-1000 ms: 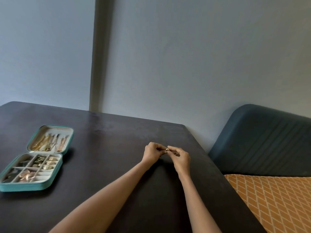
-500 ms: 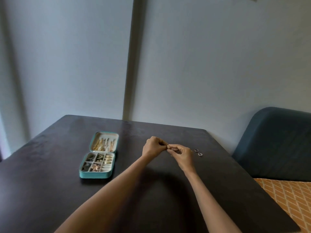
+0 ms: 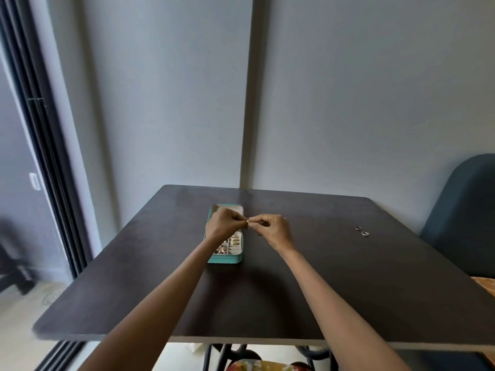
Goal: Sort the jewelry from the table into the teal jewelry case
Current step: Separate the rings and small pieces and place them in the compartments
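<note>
hands pinch small jewelry piece (image 3: 248, 221) together: left hand (image 3: 223, 223), right hand (image 3: 273, 229), above teal case (image 3: 227, 257).

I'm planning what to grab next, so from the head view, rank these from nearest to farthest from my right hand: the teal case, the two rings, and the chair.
From the right hand:
1. Teal case, just left of it, under the left hand.
2. Two rings, to the right on the table.
3. Chair, beyond the table's right edge.

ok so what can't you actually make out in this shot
- Small piece, head view: pinched between left hand and right hand, too tiny to identify.
- Jewelry case: the left hand covers its middle and left compartments.
- Two rings on the table: too small for detail.
</note>
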Available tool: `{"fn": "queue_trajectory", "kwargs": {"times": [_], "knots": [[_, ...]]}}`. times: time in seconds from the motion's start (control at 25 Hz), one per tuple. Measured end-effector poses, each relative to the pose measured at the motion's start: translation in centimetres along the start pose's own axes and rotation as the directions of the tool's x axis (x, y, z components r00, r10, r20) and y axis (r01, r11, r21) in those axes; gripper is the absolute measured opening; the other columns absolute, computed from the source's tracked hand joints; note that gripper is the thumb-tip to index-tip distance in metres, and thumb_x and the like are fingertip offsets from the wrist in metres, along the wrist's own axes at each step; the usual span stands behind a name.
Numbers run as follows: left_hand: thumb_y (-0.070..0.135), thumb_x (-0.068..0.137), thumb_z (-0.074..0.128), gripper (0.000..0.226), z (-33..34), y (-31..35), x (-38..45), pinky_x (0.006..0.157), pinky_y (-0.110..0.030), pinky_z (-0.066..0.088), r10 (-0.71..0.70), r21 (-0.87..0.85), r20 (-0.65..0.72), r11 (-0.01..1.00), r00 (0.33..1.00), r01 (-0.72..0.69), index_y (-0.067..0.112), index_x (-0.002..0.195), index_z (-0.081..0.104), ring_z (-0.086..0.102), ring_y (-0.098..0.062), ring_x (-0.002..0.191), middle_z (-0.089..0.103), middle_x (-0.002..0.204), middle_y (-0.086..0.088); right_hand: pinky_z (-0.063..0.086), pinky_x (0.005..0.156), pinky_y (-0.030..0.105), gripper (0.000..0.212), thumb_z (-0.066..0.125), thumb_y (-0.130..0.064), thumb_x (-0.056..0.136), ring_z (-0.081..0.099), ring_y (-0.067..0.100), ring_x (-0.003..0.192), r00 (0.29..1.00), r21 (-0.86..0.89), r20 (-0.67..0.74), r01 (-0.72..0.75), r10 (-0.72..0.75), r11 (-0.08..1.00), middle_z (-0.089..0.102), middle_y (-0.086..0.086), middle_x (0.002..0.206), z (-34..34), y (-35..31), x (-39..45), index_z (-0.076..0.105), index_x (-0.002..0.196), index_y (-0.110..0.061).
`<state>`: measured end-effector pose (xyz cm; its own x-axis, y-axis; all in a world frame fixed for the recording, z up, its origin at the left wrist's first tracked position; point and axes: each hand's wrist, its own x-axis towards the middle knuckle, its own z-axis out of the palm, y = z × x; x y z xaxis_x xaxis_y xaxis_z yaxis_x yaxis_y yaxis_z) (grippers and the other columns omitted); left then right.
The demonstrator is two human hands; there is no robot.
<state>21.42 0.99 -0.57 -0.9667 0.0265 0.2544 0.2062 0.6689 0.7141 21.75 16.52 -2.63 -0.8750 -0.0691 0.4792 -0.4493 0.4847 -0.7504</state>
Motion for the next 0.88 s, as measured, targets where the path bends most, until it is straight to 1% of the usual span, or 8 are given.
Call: {"fn": "queue_trajectory", "kwargs": {"times": [0.12, 0.24, 0.32, 0.4, 0.52, 0.64, 0.76, 0.88], "knots": [[0.033, 0.075, 0.073, 0.012, -1.0, -1.6, -0.4, 0.072, -0.033, 0.054, -0.017, 0.01, 0.044, 1.0, 0.999, 0.016, 0.025, 0.083, 0.077, 0.063, -0.009, 0.073, 0.071, 0.074, 0.006, 0.046, 0.066, 0.004, 0.019, 0.077, -0.018, 0.075, 0.061, -0.014, 0.068, 0.999, -0.055, 0.043, 0.01, -0.008, 0.998, 0.073, -0.005, 0.083, 1.4, -0.3, -0.4, 0.076, 0.094, -0.016], [0.034, 0.076, 0.072, 0.013, -0.9, -2.4, -1.2, 0.068, -0.029, 0.05, -0.047, 0.028, 0.009, 0.998, 0.999, 0.047, 0.026, 0.085, 0.077, 0.065, -0.01, 0.077, 0.073, 0.079, 0.004, 0.046, 0.068, 0.004, 0.02, 0.079, -0.019, 0.074, 0.062, -0.015, 0.07, 0.998, -0.067, 0.057, 0.011, -0.007, 0.998, 0.075, -0.002, 0.085, 2.5, 0.0, -0.8, 0.076, 0.094, -0.015], [0.033, 0.076, 0.072, 0.014, -0.7, -2.8, -1.4, 0.067, -0.027, 0.048, -0.037, 0.024, -0.004, 0.999, 0.999, 0.037, 0.025, 0.087, 0.077, 0.065, -0.01, 0.078, 0.073, 0.08, 0.003, 0.045, 0.067, 0.002, 0.018, 0.077, -0.016, 0.075, 0.061, -0.017, 0.069, 0.999, -0.068, 0.05, 0.004, 0.0, 0.998, 0.075, 0.001, 0.086, 2.9, 0.1, -0.9, 0.076, 0.093, -0.013], [0.028, 0.077, 0.073, 0.016, -0.9, -3.4, -1.0, 0.074, -0.032, 0.052, 0.011, -0.015, 0.07, 1.0, 0.997, -0.01, 0.021, 0.091, 0.076, 0.064, -0.009, 0.079, 0.074, 0.085, 0.0, 0.044, 0.067, 0.001, 0.018, 0.077, -0.016, 0.076, 0.06, -0.017, 0.068, 0.999, -0.082, 0.054, 0.006, -0.001, 0.997, 0.075, 0.0, 0.087, 2.8, 0.2, -0.8, 0.076, 0.093, -0.012], [0.017, 0.078, 0.073, 0.025, -1.8, -4.3, -0.2, 0.09, -0.037, 0.052, 0.065, -0.039, 0.26, 0.998, 0.963, -0.057, 0.017, 0.103, 0.072, 0.062, -0.01, 0.086, 0.072, 0.099, -0.003, 0.048, 0.072, 0.006, 0.018, 0.077, -0.016, 0.076, 0.063, -0.011, 0.073, 0.994, -0.096, 0.11, 0.013, -0.003, 0.995, 0.075, -0.001, 0.089, 2.3, 0.5, -0.8, 0.076, 0.093, -0.014], [0.023, 0.076, 0.073, 0.04, -1.8, -4.4, 0.3, 0.094, -0.037, 0.049, 0.035, 0.087, 0.31, 0.994, 0.95, -0.065, 0.025, 0.115, 0.064, 0.063, -0.015, 0.1, 0.068, 0.099, 0.006, 0.052, 0.079, 0.015, 0.02, 0.076, -0.018, 0.077, 0.066, -0.001, 0.084, 0.982, -0.126, 0.19, 0.038, -0.013, 0.991, 0.075, -0.001, 0.095, 2.1, 1.0, -1.0, 0.076, 0.097, -0.016], [0.031, 0.077, 0.07, 0.048, -1.5, -3.7, 0.6, 0.097, -0.033, 0.041, 0.037, 0.337, 0.313, 0.93, 0.949, -0.147, 0.03, 0.122, 0.057, 0.055, -0.015, 0.113, 0.064, 0.116, 0.005, 0.05, 0.082, 0.014, 0.024, 0.074, -0.018, 0.079, 0.065, 0.002, 0.09, 0.964, -0.191, 0.264, 0.069, -0.017, 0.979, 0.073, 0.001, 0.102, 2.2, 0.6, -1.2, 0.074, 0.103, -0.014], [0.033, 0.076, 0.07, 0.05, -1.5, -3.2, 1.1, 0.098, -0.033, 0.037, 0.044, 0.443, 0.334, 0.874, 0.941, -0.198, 0.032, 0.124, 0.056, 0.05, -0.018, 0.118, 0.059, 0.124, 0.002, 0.048, 0.082, 0.013, 0.024, 0.072, -0.015, 0.081, 0.064, 0.003, 0.092, 0.962, -0.223, 0.273, 0.083, -0.02, 0.971, 0.072, 0.003, 0.104, 2.1, 0.1, -1.2, 0.073, 0.105, -0.012]]}}
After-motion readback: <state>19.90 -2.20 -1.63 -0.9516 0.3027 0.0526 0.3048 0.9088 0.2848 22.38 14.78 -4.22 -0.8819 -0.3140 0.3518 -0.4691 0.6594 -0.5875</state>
